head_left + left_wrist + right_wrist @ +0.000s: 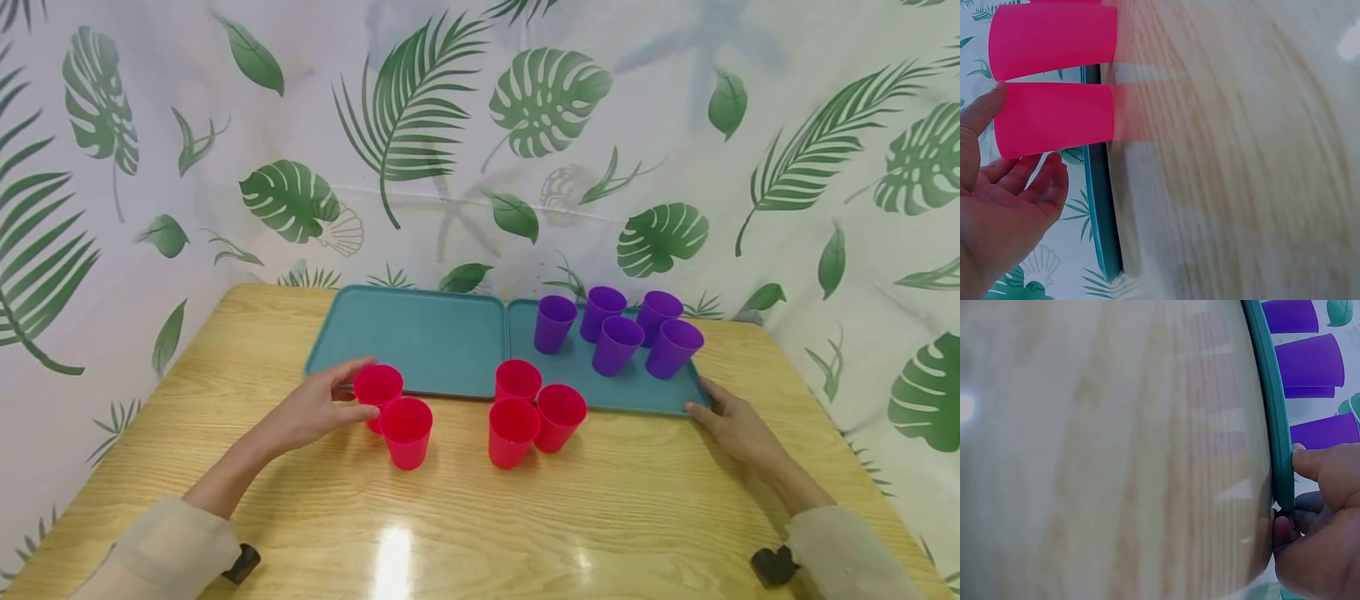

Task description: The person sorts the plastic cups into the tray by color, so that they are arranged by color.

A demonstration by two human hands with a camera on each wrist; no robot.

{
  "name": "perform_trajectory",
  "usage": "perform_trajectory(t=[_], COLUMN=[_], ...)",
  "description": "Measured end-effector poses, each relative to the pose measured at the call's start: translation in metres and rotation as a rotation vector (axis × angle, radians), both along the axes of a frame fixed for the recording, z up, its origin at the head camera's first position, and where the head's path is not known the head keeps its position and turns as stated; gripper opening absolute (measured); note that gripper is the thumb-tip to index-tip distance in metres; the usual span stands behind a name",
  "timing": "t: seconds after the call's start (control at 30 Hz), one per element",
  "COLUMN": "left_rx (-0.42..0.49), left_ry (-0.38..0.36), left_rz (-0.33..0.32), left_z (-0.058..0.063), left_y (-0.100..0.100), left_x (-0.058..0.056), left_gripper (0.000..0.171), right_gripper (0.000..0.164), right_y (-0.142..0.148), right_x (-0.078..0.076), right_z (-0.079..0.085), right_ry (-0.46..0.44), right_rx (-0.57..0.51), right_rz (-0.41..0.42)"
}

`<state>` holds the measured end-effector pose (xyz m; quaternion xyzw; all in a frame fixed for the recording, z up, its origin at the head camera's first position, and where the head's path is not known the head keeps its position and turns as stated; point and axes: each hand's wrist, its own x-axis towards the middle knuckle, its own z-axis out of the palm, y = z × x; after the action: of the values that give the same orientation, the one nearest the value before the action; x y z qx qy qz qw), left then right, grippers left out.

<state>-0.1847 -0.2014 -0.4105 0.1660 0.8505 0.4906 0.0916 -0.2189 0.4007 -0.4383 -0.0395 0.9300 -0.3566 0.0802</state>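
At the left, my left hand (318,408) is curled around a red cup (378,385), thumb on the near side and fingers on the far side. In the left wrist view, the thumb lies at the rim of that cup (1054,119), fingertips close along its side. A second red cup (407,437) stands right beside it. My right hand (738,425) grips the front right corner of the right-hand teal tray (517,333). Its thumb lies at the tray's edge (1280,437) in the right wrist view, with the other fingers partly hidden at the corner. Several upright purple cups (617,348) stand on this tray.
Another teal tray (420,333) lies against the first one's left side, bearing nothing. Three red cups (513,437) stand grouped on the wooden table (465,517) in front of the trays. Behind the table hangs a leaf-patterned cloth (450,125).
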Motion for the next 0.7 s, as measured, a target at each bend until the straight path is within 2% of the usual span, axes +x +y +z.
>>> perform_trajectory(t=[0.2,0.37,0.53,0.7], left_rx=[0.017,-0.017,-0.006,-0.028], left_ry=[-0.041,-0.124,-0.138,-0.102], left_rz=[-0.016,-0.076,-0.117,-0.103], left_z=[0.003,0.019,0.043,0.066], left_y=[-0.001,-0.015,-0.025,-0.021], left_x=[-0.003,-0.012,-0.03,-0.058], left_gripper=[0.074,0.073,0.069,0.07], right_gripper=[0.078,0.077,0.078,0.078], right_y=[0.002,0.001,0.001,0.002], right_x=[0.001,0.001,0.0,0.0], right_z=[-0.001,0.0,0.0,0.0], right_ry=[0.008,0.007,0.004,0.008], right_rx=[-0.006,0.009,0.011,0.013], right_rz=[0.011,0.007,0.002,0.001])
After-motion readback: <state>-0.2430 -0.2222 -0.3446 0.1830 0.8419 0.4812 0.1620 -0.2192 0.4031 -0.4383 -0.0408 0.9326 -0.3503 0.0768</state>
